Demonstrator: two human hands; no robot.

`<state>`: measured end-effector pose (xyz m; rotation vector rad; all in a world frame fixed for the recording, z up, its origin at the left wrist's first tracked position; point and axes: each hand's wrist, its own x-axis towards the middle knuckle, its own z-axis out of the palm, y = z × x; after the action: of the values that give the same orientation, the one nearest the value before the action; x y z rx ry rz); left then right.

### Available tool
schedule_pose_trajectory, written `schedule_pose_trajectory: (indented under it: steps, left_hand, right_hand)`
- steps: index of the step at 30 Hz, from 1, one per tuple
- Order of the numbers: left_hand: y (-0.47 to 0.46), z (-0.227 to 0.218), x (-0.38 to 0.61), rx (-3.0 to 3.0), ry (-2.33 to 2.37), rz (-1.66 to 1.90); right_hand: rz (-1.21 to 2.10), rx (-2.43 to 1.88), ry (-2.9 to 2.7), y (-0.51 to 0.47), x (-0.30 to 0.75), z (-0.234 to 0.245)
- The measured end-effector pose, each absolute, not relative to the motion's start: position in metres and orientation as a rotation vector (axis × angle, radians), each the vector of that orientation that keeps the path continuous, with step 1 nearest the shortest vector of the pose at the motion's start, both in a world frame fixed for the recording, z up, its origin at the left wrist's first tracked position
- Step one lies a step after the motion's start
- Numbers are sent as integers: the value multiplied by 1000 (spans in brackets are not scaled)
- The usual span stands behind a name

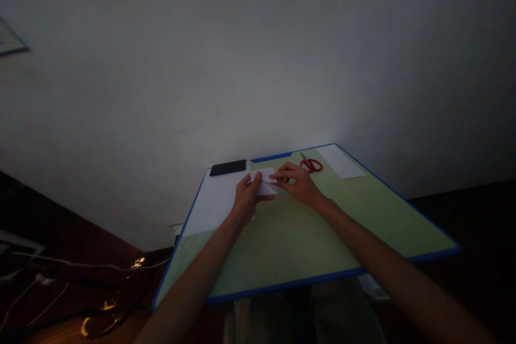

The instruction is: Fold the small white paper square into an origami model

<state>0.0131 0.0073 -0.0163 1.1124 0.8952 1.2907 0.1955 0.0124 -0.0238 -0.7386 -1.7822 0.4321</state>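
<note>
Folded white paper [266, 189] is held above the green tabletop [290, 247], between both hands. Left hand [246, 196]: thumb pressed on the paper's upper face, at least one finger extended below it. Right hand [297, 183]: thumb and forefinger appear to pinch the paper's right edge — exact contact is too dim to confirm. Step in hand, as judged: working a flap. Next move calls for a steady left grip — and careful right-hand guidance of that edge.
</note>
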Motion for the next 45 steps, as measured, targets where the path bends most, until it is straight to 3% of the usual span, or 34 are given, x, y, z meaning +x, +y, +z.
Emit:
schedule_pose_trajectory:
  steps: [9,21,37,45]
  left_hand:
    - [9,-13,11,1061,952,1305]
    - [8,-20,12,1152,892,1314]
    - [5,-16,14,1560,1049,1348]
    - [4,-18,14,1474,990,1320]
  right_hand:
    - [484,-768,-1803,11,195,-23]
    - [935,-907,-1396,21,184,-32]
    - [894,-896,-1403,9,177,-27]
    - [736,-968,-1425,12,181,-25]
